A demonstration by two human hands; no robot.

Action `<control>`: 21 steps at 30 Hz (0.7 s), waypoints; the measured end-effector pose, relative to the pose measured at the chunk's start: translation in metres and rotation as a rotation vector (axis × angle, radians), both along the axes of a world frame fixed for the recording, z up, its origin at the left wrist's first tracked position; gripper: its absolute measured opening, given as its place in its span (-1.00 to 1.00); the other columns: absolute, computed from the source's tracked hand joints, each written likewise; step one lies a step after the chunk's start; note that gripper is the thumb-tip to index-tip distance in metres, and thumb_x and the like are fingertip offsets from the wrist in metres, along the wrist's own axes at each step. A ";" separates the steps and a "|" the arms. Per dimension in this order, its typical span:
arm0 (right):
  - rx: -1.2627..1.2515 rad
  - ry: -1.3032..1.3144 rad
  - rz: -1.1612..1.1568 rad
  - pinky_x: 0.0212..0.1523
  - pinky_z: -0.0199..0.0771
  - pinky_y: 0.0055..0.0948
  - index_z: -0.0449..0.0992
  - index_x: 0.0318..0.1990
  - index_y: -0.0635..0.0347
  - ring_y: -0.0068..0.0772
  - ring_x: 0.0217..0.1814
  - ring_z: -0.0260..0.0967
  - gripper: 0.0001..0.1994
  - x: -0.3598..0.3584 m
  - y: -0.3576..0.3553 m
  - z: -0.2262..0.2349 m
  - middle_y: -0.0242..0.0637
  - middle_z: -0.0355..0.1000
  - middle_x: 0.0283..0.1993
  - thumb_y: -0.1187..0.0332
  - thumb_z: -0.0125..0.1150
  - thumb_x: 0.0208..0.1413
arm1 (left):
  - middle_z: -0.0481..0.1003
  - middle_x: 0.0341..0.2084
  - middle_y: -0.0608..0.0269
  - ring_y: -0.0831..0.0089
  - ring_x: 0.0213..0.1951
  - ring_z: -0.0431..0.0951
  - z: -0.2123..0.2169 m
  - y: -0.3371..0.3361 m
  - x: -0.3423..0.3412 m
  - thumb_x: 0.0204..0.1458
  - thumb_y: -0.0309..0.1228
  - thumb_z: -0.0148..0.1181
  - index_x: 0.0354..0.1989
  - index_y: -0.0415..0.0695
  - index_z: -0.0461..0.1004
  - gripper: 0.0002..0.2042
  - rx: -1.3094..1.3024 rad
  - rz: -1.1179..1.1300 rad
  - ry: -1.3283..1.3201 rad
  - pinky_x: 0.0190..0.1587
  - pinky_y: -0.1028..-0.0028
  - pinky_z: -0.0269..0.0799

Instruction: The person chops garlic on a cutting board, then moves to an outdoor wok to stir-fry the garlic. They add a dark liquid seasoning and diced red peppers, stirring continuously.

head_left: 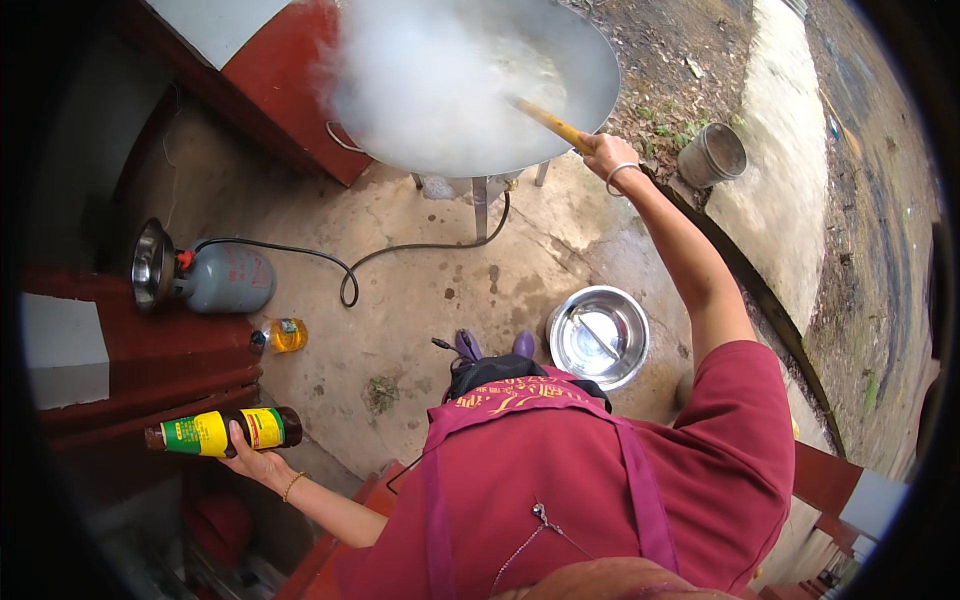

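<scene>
- Head view, with the clock face centred on the picture: the left hand [257, 463] is at 8 o'clock, fingers clamped round a dark brown bottle [192, 434] with a yellow and green label. The bottle's narrower end points to 9 o'clock; its tilt I cannot tell.
- The right hand [604, 157], between 1 and 2 o'clock, is closed round a yellow handle [552, 126], which slants toward 11 o'clock over a wide wok [592, 98]; the handle's far end is lost in steam. The two hands are well apart.
- The wok fills 12 o'clock, raised on a metal stand [480, 205]. Thick white steam [425, 85] hides much of its inside.
- From under the wok a black hose [420, 246] winds to a grey gas cylinder [232, 279] between 9 and 10 o'clock. A steel bowl [152, 265] is at the cylinder's valve end.
- Toward 8 o'clock, a plastic bottle of yellow liquid [287, 335] is on the concrete ground [420, 310], near the cylinder.
- A shiny metal basin [638, 350] is between 3 and 4 o'clock, just beside the person's purple shoes [523, 344].
- At 2 o'clock, near the right forearm, is a grey bucket [696, 162].
</scene>
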State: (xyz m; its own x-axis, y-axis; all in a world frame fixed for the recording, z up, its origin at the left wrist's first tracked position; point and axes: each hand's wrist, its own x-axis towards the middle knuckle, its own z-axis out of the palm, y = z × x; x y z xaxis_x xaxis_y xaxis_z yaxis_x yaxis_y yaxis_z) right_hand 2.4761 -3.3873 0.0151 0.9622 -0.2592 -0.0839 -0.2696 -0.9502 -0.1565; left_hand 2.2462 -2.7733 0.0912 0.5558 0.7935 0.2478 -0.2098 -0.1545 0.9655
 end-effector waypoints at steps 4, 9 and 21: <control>-0.044 0.046 0.007 -0.25 0.42 -0.22 0.40 -0.01 -0.26 -0.15 -0.25 0.43 -0.60 0.014 0.010 -0.013 -0.16 0.46 -0.30 0.38 0.00 -0.07 | 0.30 -0.04 0.22 0.39 -0.08 0.34 0.007 -0.008 0.000 -0.15 -0.51 0.20 0.07 -0.20 0.19 -0.47 -0.026 0.045 0.021 0.00 0.38 0.25; -0.061 0.032 0.019 -0.24 0.42 -0.25 0.41 -0.01 -0.19 -0.18 -0.25 0.44 -0.61 0.017 0.026 -0.015 -0.13 0.46 -0.29 0.36 0.02 -0.06 | 0.30 -0.04 0.21 0.39 -0.07 0.34 0.005 -0.001 -0.002 -0.15 -0.49 0.20 0.05 -0.21 0.20 -0.48 0.002 0.040 0.042 0.00 0.39 0.24; 1.677 -0.023 -0.500 -0.81 0.09 -0.68 0.32 -0.10 0.26 -0.71 -0.82 0.11 -0.70 -0.007 -0.025 0.048 -0.39 0.26 -0.67 0.39 0.08 -0.01 | 0.29 -0.02 0.20 0.37 -0.06 0.33 0.007 -0.010 0.002 -0.15 -0.51 0.20 0.07 -0.21 0.19 -0.46 -0.006 0.005 -0.012 0.02 0.37 0.23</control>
State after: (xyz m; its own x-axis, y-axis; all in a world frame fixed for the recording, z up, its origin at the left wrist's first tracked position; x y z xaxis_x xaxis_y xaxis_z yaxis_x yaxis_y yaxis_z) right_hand 2.4691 -3.4122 0.0635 0.8284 -0.1603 -0.5367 -0.4441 0.3959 -0.8038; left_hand 2.2478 -2.7830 0.0982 0.5490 0.7976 0.2498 -0.2209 -0.1498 0.9637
